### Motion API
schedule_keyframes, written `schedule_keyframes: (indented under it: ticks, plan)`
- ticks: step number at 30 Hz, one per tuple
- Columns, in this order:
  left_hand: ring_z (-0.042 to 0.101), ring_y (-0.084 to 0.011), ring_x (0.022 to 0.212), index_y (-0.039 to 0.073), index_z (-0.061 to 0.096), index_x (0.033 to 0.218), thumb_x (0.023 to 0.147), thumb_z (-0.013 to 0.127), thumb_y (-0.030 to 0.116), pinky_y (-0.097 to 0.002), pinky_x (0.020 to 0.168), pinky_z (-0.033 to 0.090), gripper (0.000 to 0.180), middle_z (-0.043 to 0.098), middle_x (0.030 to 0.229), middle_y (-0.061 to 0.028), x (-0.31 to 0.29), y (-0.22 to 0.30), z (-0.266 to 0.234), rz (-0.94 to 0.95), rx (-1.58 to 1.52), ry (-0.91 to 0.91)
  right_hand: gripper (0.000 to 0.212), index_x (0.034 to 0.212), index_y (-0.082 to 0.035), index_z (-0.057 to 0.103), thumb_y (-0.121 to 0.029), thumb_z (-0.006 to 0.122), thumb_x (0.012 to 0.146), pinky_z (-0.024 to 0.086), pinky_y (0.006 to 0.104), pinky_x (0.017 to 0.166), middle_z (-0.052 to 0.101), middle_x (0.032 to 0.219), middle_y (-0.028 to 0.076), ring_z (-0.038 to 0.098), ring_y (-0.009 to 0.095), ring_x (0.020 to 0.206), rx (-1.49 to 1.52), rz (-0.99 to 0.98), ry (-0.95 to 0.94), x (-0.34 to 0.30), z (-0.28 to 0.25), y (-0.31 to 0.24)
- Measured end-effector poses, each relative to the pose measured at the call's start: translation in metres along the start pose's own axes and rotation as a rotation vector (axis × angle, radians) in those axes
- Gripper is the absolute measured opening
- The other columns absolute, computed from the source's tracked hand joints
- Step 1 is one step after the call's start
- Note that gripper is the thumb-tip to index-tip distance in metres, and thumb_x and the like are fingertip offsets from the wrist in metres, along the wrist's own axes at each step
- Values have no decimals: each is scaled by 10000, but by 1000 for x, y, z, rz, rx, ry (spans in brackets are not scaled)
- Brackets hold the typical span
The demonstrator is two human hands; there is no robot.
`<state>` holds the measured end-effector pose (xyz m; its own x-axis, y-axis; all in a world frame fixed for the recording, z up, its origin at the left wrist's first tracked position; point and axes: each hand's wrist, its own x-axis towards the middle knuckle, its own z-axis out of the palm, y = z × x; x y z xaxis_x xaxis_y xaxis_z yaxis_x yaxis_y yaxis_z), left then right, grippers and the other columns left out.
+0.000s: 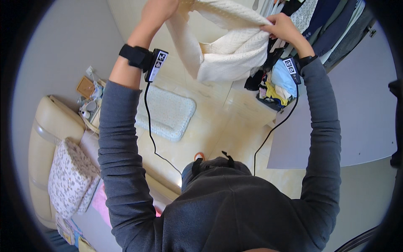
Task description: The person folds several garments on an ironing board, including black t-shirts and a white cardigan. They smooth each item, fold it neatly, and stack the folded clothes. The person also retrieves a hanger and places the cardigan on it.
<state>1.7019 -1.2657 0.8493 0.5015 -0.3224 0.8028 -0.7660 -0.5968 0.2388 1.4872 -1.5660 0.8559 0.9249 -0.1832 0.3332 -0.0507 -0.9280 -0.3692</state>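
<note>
A cream knit garment [235, 54], likely a sweater, hangs stretched between my raised hands. My left hand [161, 10] is closed on its upper left part at the top edge of the view; its fingertips are mostly hidden. At the garment's right edge, my right hand [283, 28] pinches the knit between thumb and fingers. The lower folds droop over the floor, and part of the garment runs out of view at the top.
Hanging clothes [327, 29] fill an open wardrobe at the upper right, above a heap of folded clothes [277, 86]. A pale wardrobe door [336, 117] stands at the right. A light blue mat [172, 111] lies on the floor. At left is a bed with a patterned pillow [71, 176].
</note>
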Motion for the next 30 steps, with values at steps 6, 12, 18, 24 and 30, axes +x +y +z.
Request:
schedule_keyframes:
  ticks: [6,12,18,24,30]
  plan:
    - [623,-379,850,75,596,1087,742,605,194,-440,715,495,365,651,945,-200,64,31,17,155,-66,-234,227,916,-39,695,-226,585,848,528,388,672,679,805,154,666,280,724,-174,-68,445,36,-34,-11]
    - [636,-348,841,97,655,1021,725,625,194,-402,725,501,313,658,838,-194,46,78,72,-26,-423,-378,329,1053,-28,663,-145,707,749,501,313,628,648,735,111,606,175,635,-193,-332,41,47,-57,-43]
    - [594,-246,697,15,579,887,735,496,-34,-307,685,468,180,604,725,-126,88,83,87,-113,-1051,297,490,1228,-36,556,-191,719,792,511,245,567,651,796,63,608,101,697,311,155,-387,32,-166,-14]
    - [501,-108,789,14,546,847,772,512,-24,-245,726,418,91,547,836,-20,113,158,120,401,-1222,272,516,1138,25,592,-266,729,734,518,316,653,663,909,145,649,214,764,-270,224,720,98,-315,62]
    - [557,-155,911,35,531,1169,814,552,16,-256,831,425,356,580,1027,-76,145,247,173,436,-1568,-249,418,1089,54,592,-262,617,816,482,357,777,648,946,204,629,300,896,-337,-191,954,207,-364,89]
